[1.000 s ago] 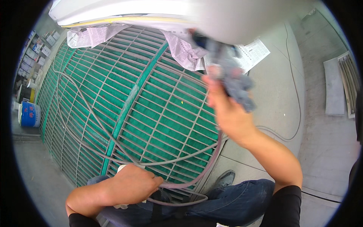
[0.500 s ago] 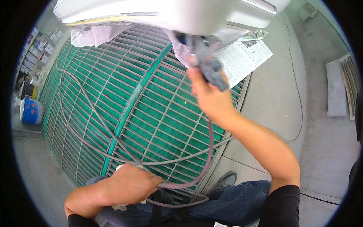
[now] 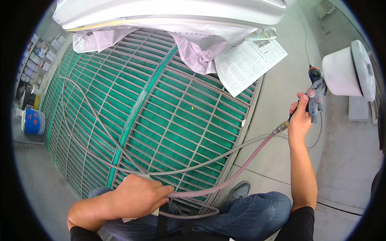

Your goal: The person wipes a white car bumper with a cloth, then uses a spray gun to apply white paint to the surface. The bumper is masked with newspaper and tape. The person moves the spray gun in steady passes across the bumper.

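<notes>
Out to the right, my right hand (image 3: 300, 122) is closed round a grey spray gun (image 3: 315, 96). A white paint cup (image 3: 341, 72) with a pale lid is fixed to the gun and juts out sideways. A reddish air hose (image 3: 235, 175) runs from the gun's handle back to my left hand (image 3: 141, 196), whose fingers are wrapped round it at the lower left. Something pale, perhaps cloth or paper, shows under that hand. At the top is a white car body panel (image 3: 169, 12), with newspaper masking (image 3: 201, 52) hanging from its lower edge.
A flat newspaper sheet (image 3: 251, 66) lies at the grate's far right. Grey hose loops (image 3: 86, 148) cross the metal floor grate (image 3: 173, 132), under which green shows. A blue bucket (image 3: 33, 121) and a stocked shelf (image 3: 34, 60) stand at the left.
My right hand has swung the spray gun from below the white panel out to the right, drawing the hose across. The left hand has barely moved and still grips the hose.
</notes>
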Action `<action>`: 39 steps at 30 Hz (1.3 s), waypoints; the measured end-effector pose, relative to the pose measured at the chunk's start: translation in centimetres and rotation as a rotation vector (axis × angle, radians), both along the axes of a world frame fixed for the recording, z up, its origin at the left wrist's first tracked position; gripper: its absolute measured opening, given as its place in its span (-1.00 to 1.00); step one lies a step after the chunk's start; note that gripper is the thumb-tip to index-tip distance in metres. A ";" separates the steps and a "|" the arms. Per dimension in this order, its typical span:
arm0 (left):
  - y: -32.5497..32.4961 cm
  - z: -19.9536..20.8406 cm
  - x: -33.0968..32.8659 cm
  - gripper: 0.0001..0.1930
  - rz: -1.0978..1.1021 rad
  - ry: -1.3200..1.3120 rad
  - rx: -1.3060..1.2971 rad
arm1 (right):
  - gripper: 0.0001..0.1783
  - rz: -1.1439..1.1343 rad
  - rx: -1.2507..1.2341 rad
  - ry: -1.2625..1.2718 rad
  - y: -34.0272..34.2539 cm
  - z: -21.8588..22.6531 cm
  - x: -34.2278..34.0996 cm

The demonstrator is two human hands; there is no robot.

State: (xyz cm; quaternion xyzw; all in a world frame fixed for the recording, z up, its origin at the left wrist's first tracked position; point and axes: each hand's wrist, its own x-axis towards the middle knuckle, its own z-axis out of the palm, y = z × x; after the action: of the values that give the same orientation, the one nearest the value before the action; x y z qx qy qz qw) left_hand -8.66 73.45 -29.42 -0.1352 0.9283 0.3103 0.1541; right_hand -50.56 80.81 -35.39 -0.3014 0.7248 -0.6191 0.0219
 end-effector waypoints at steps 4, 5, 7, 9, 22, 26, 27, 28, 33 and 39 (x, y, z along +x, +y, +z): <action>-0.2 -0.1 0.2 -0.67 -0.007 0.001 -0.002 | -0.67 0.044 0.145 0.006 -0.7 -0.9 1.7; -0.3 -0.1 0.4 -0.67 -0.010 -0.004 -0.002 | -0.69 0.127 0.135 -0.047 -1.4 -1.3 2.8; -0.5 -0.1 0.7 -0.68 -0.018 -0.016 0.001 | -0.71 0.308 0.130 -0.078 -3.2 -1.7 6.1; -0.8 0.1 1.4 -0.68 0.001 -0.038 0.011 | -0.73 0.517 0.118 -0.042 -5.5 0.0 10.0; -1.7 0.0 -0.6 -0.73 0.156 -0.154 0.091 | -0.73 1.141 -0.279 -0.121 -14.9 -2.4 15.3; -1.1 -0.9 -1.6 -0.73 0.169 -0.129 0.051 | -0.78 1.095 -0.004 -0.322 -10.3 -2.9 10.0; -0.8 -1.1 -1.8 -0.73 0.163 -0.099 0.028 | -0.79 1.065 -0.001 -0.361 -9.3 -3.1 8.6; -0.6 -1.4 -2.0 -0.73 0.155 -0.091 0.026 | -0.81 1.037 0.003 -0.401 -8.4 -3.4 7.1; 0.1 -1.9 -4.4 -0.73 0.128 -0.057 -0.010 | -0.62 0.755 -0.114 -0.428 -6.1 -6.4 -0.1; 0.5 -1.5 -6.7 -0.72 0.170 -0.050 -0.088 | -0.61 0.526 -0.388 -0.637 -7.6 -9.9 -7.5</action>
State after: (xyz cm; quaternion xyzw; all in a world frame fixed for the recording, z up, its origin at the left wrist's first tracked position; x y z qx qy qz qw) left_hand -15.38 73.97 -30.90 -0.2278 0.9221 0.2776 0.1441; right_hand -58.08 73.16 -45.25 -0.2683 0.4513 -0.7787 0.3435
